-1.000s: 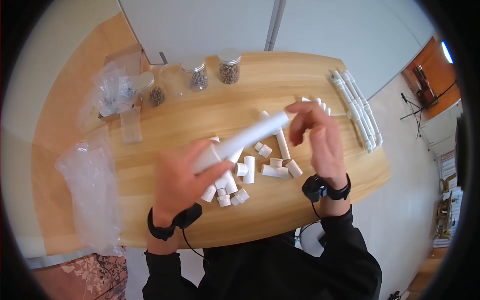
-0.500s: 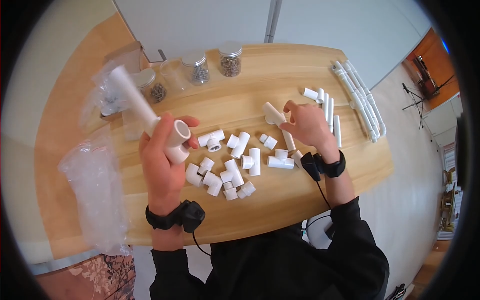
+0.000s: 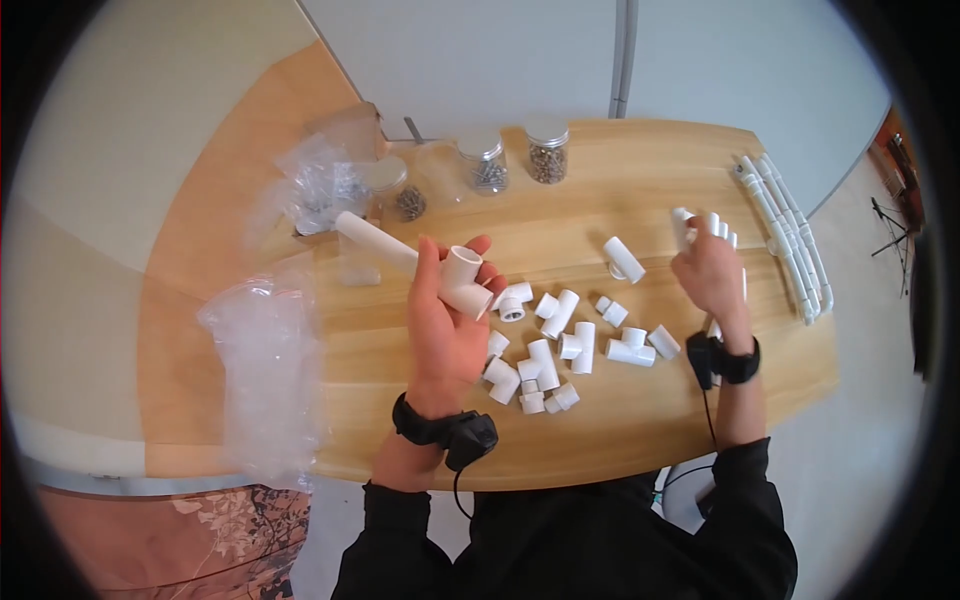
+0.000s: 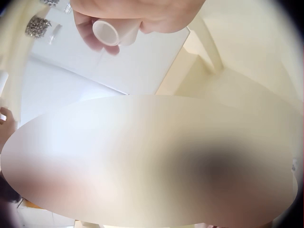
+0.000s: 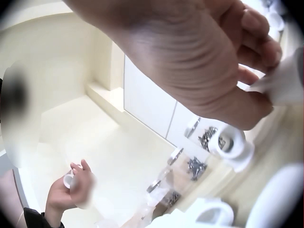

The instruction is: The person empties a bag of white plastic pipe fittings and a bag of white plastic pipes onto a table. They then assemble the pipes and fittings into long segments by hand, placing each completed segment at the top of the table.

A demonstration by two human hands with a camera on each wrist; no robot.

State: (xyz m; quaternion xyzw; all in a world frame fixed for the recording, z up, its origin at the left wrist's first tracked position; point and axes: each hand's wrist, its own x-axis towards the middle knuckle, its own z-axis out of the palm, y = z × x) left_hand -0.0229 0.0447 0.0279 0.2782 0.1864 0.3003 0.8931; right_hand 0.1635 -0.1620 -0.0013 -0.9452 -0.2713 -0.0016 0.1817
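Note:
My left hand holds a white plastic pipe tee above the table's left part, palm up. From the tee a long white pipe points toward the back left. In the left wrist view, one round end of the tee shows between the fingers. At the right, my right hand pinches a white pipe fitting beside several short white pipes. The blurred fitting lies at the thumb and fingertips in the right wrist view. My right hand hides part of the pipes.
Loose white tees and couplings lie mid-table, with another tee behind them. Lidded jars of screws stand along the back. Joined pipes lie at the right edge. Plastic bags cover the left side.
The left hand swung the tee and pipe leftward and turned the tee's openings. The right hand moved from the pipe beside the loose tee to the pieces farther right; that pipe has left its spot.

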